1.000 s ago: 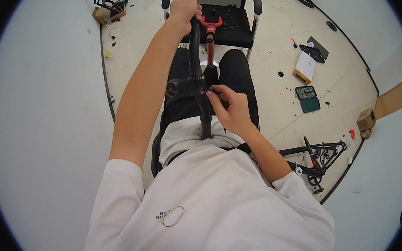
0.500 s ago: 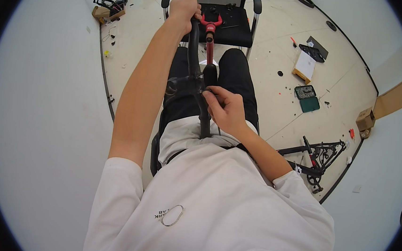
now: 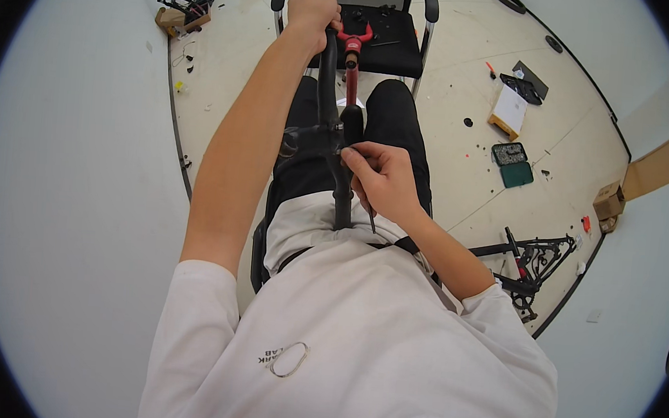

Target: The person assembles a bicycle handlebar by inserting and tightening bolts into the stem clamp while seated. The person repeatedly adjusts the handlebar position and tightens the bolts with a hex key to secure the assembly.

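A black bicycle handlebar (image 3: 327, 83) runs lengthwise over my lap, its near end against my shirt. My left hand (image 3: 314, 12) is wrapped round its far end. At mid-length the bar is joined to a black stem (image 3: 302, 142), which points left over my thigh. My right hand (image 3: 384, 180) is closed at the stem clamp, with fingers pinching a thin dark hex key (image 3: 372, 218). The key's shaft sticks out below the fingers; its tip is hidden. Just beyond, a red bicycle fork (image 3: 353, 47) stands between my knees and the chair.
A black chair (image 3: 386, 52) with small parts on its seat faces me. On the floor to the right are a green case (image 3: 516, 173), a white box (image 3: 508, 111) and a black bike frame (image 3: 530, 264). Far left lies a cardboard box (image 3: 172, 21) with bike parts.
My right hand has turned slightly at the clamp, and more of the hex key's shaft shows below it. The left hand keeps its grip on the bar.
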Available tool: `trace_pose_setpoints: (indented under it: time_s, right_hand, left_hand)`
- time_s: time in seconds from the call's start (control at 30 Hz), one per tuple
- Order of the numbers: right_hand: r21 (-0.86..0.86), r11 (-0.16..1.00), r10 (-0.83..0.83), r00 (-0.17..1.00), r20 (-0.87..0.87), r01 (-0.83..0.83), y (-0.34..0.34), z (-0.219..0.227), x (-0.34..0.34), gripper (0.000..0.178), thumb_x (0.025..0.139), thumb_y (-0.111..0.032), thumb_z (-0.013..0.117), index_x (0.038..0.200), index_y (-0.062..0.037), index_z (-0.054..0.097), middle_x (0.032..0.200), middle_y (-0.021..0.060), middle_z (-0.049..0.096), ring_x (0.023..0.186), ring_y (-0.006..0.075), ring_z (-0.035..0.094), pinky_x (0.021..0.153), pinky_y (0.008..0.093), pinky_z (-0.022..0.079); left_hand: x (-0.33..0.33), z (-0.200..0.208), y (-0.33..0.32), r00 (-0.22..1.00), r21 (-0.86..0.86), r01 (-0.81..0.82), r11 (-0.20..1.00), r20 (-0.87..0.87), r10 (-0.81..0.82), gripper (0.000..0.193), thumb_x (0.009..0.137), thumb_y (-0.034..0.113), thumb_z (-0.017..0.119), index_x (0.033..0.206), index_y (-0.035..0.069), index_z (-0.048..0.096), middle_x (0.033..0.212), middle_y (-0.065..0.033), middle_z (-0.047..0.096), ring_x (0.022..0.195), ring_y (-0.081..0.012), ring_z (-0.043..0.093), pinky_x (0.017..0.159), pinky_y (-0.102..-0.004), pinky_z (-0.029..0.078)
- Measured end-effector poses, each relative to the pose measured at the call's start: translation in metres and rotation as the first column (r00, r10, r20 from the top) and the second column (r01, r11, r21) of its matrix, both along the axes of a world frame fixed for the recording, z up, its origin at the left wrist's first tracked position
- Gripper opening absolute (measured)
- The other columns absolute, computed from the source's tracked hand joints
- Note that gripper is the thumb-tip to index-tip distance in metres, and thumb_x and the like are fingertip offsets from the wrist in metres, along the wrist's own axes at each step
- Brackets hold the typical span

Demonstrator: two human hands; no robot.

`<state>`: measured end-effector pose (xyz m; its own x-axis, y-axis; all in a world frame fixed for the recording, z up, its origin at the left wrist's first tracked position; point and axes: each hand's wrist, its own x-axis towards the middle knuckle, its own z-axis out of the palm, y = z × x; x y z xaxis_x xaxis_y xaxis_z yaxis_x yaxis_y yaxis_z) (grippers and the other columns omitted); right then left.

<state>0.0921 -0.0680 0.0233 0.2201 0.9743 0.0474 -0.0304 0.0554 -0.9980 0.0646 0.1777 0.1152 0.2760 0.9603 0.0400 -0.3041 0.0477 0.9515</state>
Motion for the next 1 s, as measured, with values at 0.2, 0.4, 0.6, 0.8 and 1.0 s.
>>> trace_pose_setpoints:
  time_s: [0.2, 0.4, 0.6, 0.8, 1.0]
  right_hand:
    - [-0.121, 0.992, 0.0, 0.935, -0.356, -0.046, -0.005, 0.004, -0.007, 0.027, 0.095, -0.017, 0.056, 0.09, 0.0092, 0.062, 0.054, 0.0077, 0.057, 0.035, 0.0119, 0.049, 0.03, 0.026, 0.035]
    - [-0.044, 0.996, 0.07, 0.992, -0.107, -0.075, -0.001, 0.006, -0.002, 0.026, 0.096, -0.017, 0.055, 0.088, 0.0066, 0.062, 0.055, 0.0065, 0.057, 0.035, 0.0106, 0.048, 0.032, 0.0254, 0.035]
    - [0.008, 0.996, 0.094, 0.987, -0.132, -0.093, 0.002, -0.006, -0.006, 0.021, 0.095, -0.016, 0.057, 0.093, 0.0047, 0.058, 0.056, 0.0043, 0.055, 0.039, 0.0087, 0.048, 0.037, 0.0246, 0.036]
    - [0.049, 0.989, 0.135, 0.989, 0.06, -0.138, -0.014, -0.018, 0.003, 0.034, 0.093, -0.021, 0.062, 0.113, 0.0025, 0.05, 0.079, 0.0053, 0.061, 0.065, 0.0101, 0.058, 0.057, 0.0239, 0.046]
    - [0.066, 0.998, 0.031, 0.994, -0.105, -0.024, -0.003, -0.01, -0.002, 0.039, 0.095, -0.026, 0.056, 0.12, 0.0022, 0.046, 0.083, 0.0055, 0.059, 0.075, 0.0126, 0.057, 0.065, 0.0279, 0.046]
  left_hand:
    - [0.005, 0.0, -0.004, 0.999, 0.013, -0.005, 1.0, -0.035, 0.005, 0.024, 0.087, 0.011, 0.062, 0.074, -0.006, 0.052, 0.064, -0.0114, 0.052, 0.047, -0.0147, 0.042, 0.044, -0.0292, 0.038]
    - [0.003, -0.002, 0.002, 1.0, 0.037, 0.003, 0.999, -0.031, -0.002, 0.025, 0.087, 0.013, 0.062, 0.075, -0.007, 0.053, 0.064, -0.0115, 0.053, 0.048, -0.0153, 0.043, 0.044, -0.0297, 0.038]
    - [-0.003, -0.008, 0.012, 0.999, 0.017, -0.03, 0.999, -0.033, 0.03, 0.025, 0.087, 0.013, 0.062, 0.074, -0.007, 0.055, 0.066, -0.0132, 0.055, 0.046, -0.0173, 0.046, 0.045, -0.0307, 0.041]
    - [-0.007, -0.003, 0.005, 0.993, -0.016, -0.086, 0.996, -0.077, 0.085, 0.019, 0.088, 0.01, 0.061, 0.077, 0.003, 0.048, 0.06, -0.0016, 0.043, 0.047, -0.0088, 0.035, 0.042, -0.0258, 0.03]
    - [-0.002, -0.019, 0.028, 0.959, 0.011, -0.212, 0.977, -0.192, 0.21, 0.02, 0.086, 0.011, 0.062, 0.075, 0.001, 0.051, 0.061, -0.0059, 0.049, 0.046, -0.0128, 0.04, 0.042, -0.0283, 0.034]
